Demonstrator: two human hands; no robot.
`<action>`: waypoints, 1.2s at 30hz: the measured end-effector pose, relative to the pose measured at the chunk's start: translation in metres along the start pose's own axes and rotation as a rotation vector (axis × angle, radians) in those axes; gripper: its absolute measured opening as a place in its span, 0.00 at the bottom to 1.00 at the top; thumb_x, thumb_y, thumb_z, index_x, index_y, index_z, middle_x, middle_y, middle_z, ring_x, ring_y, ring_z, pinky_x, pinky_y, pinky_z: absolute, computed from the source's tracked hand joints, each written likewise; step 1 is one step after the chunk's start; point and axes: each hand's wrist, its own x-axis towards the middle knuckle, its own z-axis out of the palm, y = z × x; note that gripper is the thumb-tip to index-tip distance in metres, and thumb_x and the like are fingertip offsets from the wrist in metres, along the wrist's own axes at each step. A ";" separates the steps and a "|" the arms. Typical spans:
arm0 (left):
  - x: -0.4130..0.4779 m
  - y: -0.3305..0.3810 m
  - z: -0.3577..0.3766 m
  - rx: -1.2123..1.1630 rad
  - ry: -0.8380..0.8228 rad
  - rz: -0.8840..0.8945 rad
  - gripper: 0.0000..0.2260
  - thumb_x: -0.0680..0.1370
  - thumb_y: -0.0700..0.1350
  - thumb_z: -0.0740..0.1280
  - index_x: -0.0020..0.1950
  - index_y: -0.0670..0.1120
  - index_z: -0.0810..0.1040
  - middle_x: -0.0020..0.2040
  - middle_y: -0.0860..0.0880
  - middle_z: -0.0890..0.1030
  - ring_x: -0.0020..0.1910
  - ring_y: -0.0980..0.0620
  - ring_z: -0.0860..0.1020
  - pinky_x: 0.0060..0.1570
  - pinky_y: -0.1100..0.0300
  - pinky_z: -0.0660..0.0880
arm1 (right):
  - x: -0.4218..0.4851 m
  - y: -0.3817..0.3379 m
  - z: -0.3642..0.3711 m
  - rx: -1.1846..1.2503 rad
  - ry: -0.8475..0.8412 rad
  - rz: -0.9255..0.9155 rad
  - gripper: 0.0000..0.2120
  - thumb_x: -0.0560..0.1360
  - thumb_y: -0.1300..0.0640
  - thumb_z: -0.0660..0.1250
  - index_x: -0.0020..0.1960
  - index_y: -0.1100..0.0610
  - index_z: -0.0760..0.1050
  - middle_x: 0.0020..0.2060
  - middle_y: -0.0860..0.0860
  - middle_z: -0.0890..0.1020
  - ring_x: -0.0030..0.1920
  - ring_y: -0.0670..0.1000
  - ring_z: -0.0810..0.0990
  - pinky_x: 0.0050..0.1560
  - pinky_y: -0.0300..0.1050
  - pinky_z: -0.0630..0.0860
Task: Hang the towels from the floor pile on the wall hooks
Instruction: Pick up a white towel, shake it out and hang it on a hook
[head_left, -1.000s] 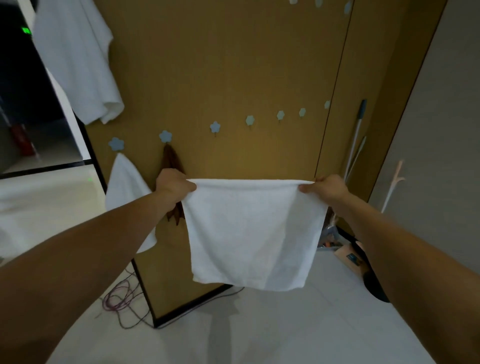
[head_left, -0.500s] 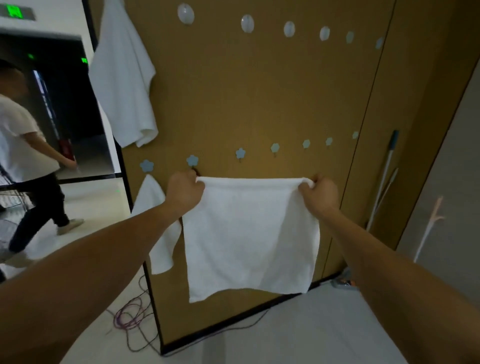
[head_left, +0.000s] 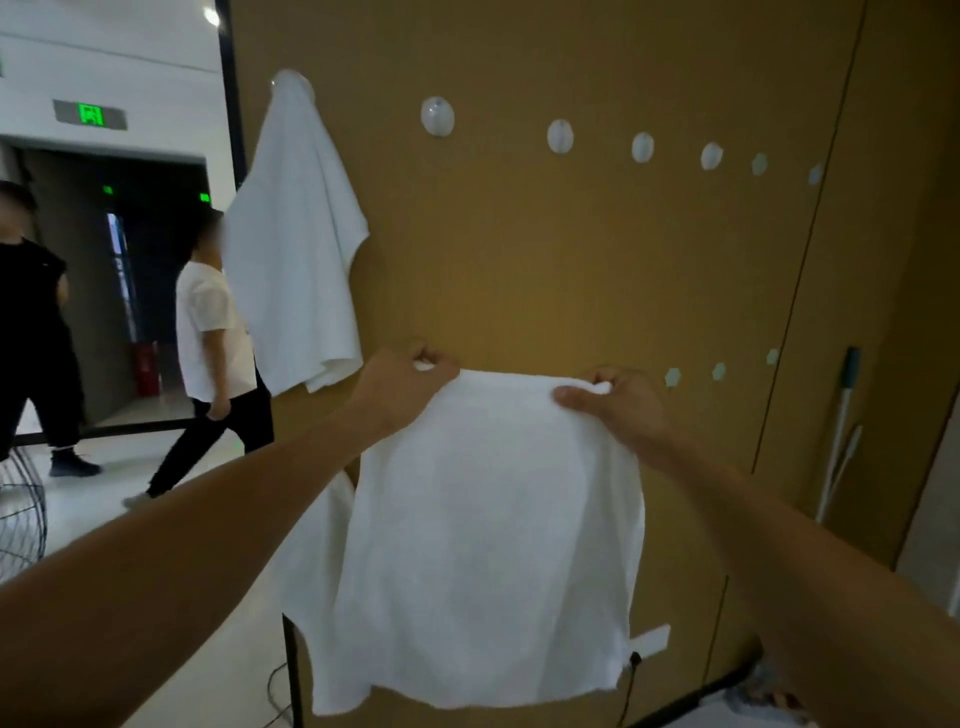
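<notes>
Against brown wall (head_left: 571, 270): both hands pinch towel (head_left: 488, 545) top corners.

Changes I log, item by item.
- Left grip (head_left: 402, 387) and right grip (head_left: 621, 410): both raised and drawn nearer each other.
- Towel (head_left: 483, 545) between them: the top edge, taut a second ago, is now slack and bunched at the right grip. It sits level with the lower hook row (head_left: 672, 376) just right of that grip; before, it hung below.
- Left of the left grip: the person in white shirt (head_left: 208, 332) has stepped nearer the panel edge, and a second person in black (head_left: 31, 322) has entered.
</notes>
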 end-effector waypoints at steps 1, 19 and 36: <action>0.009 0.001 -0.005 -0.032 -0.046 -0.002 0.16 0.66 0.65 0.70 0.42 0.55 0.81 0.41 0.58 0.82 0.40 0.61 0.79 0.35 0.69 0.70 | 0.010 -0.002 0.006 0.010 0.034 -0.031 0.18 0.67 0.47 0.77 0.38 0.59 0.76 0.32 0.48 0.76 0.27 0.41 0.72 0.27 0.33 0.68; 0.179 0.049 -0.028 0.325 0.382 0.352 0.08 0.82 0.51 0.56 0.48 0.50 0.68 0.36 0.57 0.70 0.34 0.60 0.69 0.30 0.65 0.61 | 0.201 -0.090 0.063 0.235 0.182 -0.332 0.11 0.71 0.47 0.74 0.38 0.53 0.78 0.29 0.41 0.80 0.28 0.36 0.76 0.28 0.32 0.70; 0.345 0.104 -0.088 0.570 0.793 0.332 0.08 0.77 0.52 0.61 0.49 0.49 0.75 0.41 0.54 0.77 0.37 0.53 0.73 0.34 0.59 0.64 | 0.398 -0.203 0.075 0.039 0.345 -0.473 0.15 0.72 0.44 0.69 0.54 0.50 0.79 0.51 0.50 0.83 0.51 0.53 0.81 0.50 0.45 0.76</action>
